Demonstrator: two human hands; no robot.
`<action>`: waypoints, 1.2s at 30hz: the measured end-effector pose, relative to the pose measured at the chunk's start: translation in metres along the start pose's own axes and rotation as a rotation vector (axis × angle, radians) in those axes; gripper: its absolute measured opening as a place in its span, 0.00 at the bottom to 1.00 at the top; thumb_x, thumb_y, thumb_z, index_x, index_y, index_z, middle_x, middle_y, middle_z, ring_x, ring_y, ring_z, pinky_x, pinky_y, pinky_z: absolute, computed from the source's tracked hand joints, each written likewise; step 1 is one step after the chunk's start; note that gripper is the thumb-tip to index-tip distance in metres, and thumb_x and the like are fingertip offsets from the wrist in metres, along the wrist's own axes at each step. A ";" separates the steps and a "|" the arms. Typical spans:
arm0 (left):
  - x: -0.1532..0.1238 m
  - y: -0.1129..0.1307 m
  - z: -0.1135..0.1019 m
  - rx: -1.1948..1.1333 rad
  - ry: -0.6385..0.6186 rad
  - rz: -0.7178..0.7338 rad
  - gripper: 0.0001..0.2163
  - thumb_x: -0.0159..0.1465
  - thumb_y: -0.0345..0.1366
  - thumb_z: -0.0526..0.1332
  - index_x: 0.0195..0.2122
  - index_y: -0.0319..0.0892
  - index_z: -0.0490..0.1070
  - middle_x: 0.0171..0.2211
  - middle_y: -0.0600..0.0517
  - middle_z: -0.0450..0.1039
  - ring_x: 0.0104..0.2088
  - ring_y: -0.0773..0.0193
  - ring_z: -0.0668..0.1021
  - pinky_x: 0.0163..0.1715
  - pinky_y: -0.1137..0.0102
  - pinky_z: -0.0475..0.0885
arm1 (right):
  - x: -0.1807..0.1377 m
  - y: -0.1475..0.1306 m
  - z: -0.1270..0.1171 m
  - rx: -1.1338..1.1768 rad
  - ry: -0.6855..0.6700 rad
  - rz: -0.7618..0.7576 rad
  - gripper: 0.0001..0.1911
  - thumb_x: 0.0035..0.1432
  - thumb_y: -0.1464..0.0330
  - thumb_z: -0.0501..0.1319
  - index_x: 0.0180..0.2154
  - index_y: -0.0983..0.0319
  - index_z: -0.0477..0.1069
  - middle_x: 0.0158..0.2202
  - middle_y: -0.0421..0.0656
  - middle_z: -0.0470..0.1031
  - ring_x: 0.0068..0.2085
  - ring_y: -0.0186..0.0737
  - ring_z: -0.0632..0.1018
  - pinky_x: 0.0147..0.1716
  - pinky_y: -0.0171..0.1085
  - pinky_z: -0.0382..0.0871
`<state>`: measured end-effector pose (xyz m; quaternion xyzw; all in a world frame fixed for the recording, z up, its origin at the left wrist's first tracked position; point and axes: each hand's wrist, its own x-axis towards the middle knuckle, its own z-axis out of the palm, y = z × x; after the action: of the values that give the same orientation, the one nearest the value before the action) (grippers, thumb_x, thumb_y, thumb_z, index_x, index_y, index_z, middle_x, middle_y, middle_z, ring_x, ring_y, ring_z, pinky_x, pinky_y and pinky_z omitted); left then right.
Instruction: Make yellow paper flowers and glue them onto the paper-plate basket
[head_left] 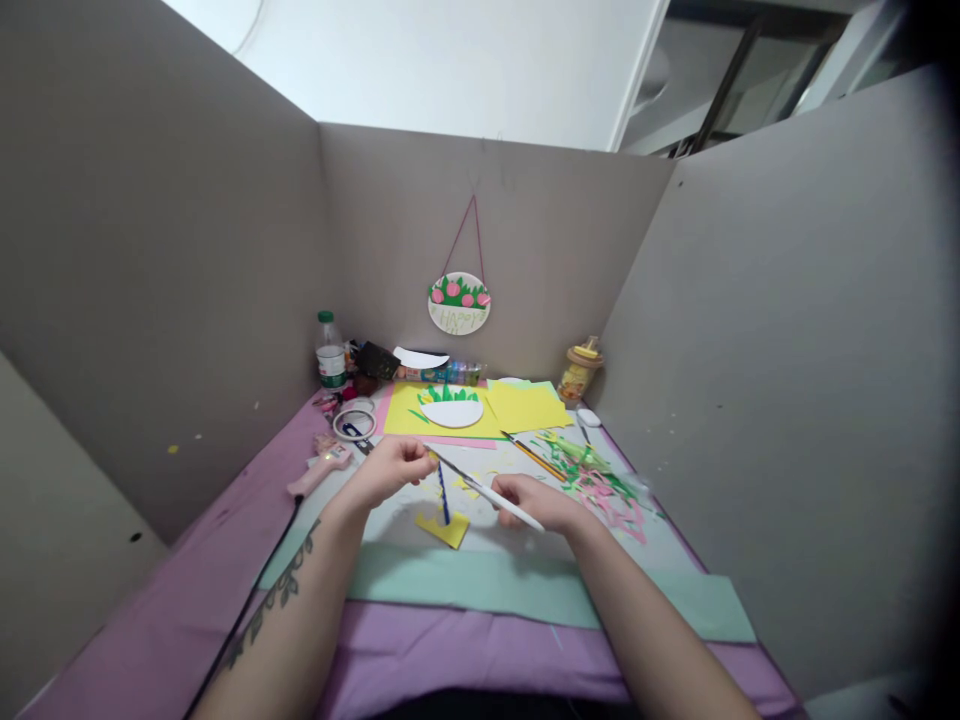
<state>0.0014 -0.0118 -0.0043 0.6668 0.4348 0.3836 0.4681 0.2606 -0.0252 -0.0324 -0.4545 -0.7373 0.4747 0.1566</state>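
Two hands work above the grey mat (390,520): the right hand (536,500) grasps a white brush (487,490), its long axis slanting up-left, tip pointing at the pinched-closed left hand (394,468).

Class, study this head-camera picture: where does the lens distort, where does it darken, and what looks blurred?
Head view: the wide lens splays the grey partition walls outward; the right edge falls into a dark vignette; light is soft and even, without hard shadows; the heap of green and pink paper scraps is smeared, while the right hand gripping the thin white stick looks fairly sharp.
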 end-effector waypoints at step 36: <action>0.011 -0.020 0.046 -0.328 0.171 -0.101 0.12 0.51 0.42 0.63 0.28 0.37 0.76 0.27 0.49 0.73 0.28 0.66 0.71 0.25 0.74 0.64 | 0.032 -0.022 0.017 0.045 0.648 -0.244 0.13 0.50 0.61 0.60 0.36 0.62 0.69 0.35 0.44 0.73 0.35 0.39 0.74 0.32 0.35 0.67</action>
<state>0.0429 -0.0112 -0.0344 0.5238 0.4375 0.4806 0.5506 0.2210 -0.0117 -0.0286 -0.4866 -0.6874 0.2997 0.4482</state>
